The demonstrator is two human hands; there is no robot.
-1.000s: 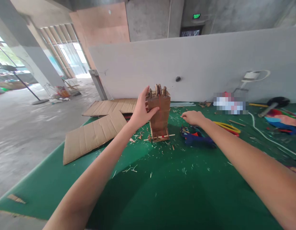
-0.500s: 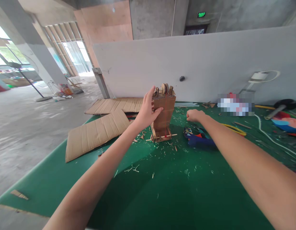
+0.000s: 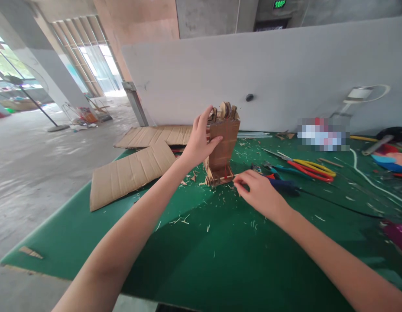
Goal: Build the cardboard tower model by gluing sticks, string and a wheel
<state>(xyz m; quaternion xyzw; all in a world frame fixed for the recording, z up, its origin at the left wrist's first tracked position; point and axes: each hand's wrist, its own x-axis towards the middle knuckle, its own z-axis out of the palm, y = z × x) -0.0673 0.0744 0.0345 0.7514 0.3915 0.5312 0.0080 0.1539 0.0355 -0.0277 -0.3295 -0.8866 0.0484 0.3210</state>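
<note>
A small brown cardboard model (image 3: 223, 145) stands upright on the green table (image 3: 220, 247), with round wheels at its top and a thin stick through its base. My left hand (image 3: 198, 145) grips the model's left side near the top, thumb across its front. My right hand (image 3: 257, 190) rests low on the table just right of the model's base, fingers pinched together by the end of the stick; what the fingertips hold is too small to make out.
Cardboard sheets (image 3: 132, 171) lie at the table's left. A dark blue tool (image 3: 283, 185) and red and yellow pliers (image 3: 309, 168) lie right of the model. A grey partition wall (image 3: 285, 78) backs the table. Wood shavings litter the mat.
My right hand has come back from the far side of the table, toward me and left, down to the model's base. The left hand keeps its grip on the model.
</note>
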